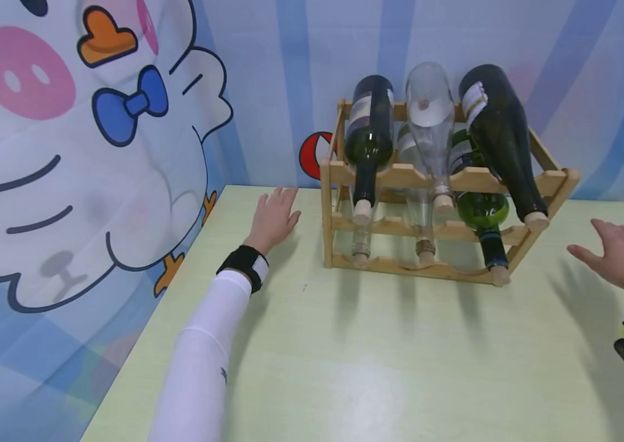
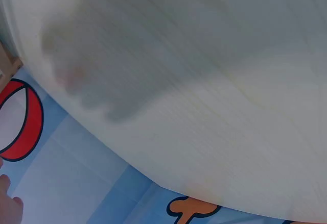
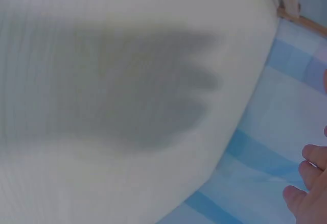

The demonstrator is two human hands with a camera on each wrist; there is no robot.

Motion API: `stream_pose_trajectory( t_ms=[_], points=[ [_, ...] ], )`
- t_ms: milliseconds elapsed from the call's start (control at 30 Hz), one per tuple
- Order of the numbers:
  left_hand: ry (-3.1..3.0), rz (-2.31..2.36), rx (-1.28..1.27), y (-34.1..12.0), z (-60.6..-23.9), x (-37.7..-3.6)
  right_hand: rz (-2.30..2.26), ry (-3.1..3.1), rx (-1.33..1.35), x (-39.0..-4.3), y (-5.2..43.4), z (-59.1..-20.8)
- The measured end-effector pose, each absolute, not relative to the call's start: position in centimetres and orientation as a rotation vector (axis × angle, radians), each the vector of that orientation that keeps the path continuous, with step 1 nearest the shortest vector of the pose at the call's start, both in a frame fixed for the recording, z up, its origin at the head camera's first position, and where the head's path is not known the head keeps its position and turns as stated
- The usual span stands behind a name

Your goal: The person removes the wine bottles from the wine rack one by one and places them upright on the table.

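A wooden wine rack (image 1: 389,263) stands toward the back of the table with bottles lying in it, corked necks toward me. Its upper row bears a dark labelled bottle (image 1: 369,123), a clear bottle (image 1: 430,116) and, slanting at the right, another dark bottle (image 1: 499,123). Below them lie a green bottle (image 1: 483,209) and clear bottles, partly hidden by the rack. My left hand (image 1: 272,216) hovers left of the rack, fingers extended, holding nothing. To the rack's right is my right hand (image 1: 623,255), also empty, thumb apart from the fingers.
The pale table (image 1: 300,344) ends at the back against a blue striped cloth (image 1: 256,92). A large cartoon figure (image 1: 124,184) is printed on the cloth at the left. Both hands cast shadows on the tabletop.
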State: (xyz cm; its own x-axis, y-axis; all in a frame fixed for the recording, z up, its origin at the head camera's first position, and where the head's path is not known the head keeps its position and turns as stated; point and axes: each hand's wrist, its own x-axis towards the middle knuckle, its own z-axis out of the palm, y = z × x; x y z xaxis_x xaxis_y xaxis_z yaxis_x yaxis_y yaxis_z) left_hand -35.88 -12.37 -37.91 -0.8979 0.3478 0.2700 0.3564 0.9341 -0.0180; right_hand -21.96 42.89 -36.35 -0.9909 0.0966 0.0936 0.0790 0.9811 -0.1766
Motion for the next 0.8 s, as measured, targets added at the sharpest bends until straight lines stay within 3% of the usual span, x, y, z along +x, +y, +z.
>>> stream_pose_trajectory(
  t_ms=[267, 433, 800],
  points=[
    [-2.49, -0.341, -0.586, -13.6, -35.8, -33.4, 0.298, -2.87, 0.102, -22.0, 42.1, -33.8],
    [-2.187, -0.434, -0.71, -13.4, -33.4, -31.2, 0.249, -2.8, 0.253, -19.5, 38.2, -29.7],
    [-1.923, -0.346, -1.101, -11.0, -29.2, -27.2, 0.058, -2.573, 0.588, -16.2, 33.1, -24.9]
  ],
)
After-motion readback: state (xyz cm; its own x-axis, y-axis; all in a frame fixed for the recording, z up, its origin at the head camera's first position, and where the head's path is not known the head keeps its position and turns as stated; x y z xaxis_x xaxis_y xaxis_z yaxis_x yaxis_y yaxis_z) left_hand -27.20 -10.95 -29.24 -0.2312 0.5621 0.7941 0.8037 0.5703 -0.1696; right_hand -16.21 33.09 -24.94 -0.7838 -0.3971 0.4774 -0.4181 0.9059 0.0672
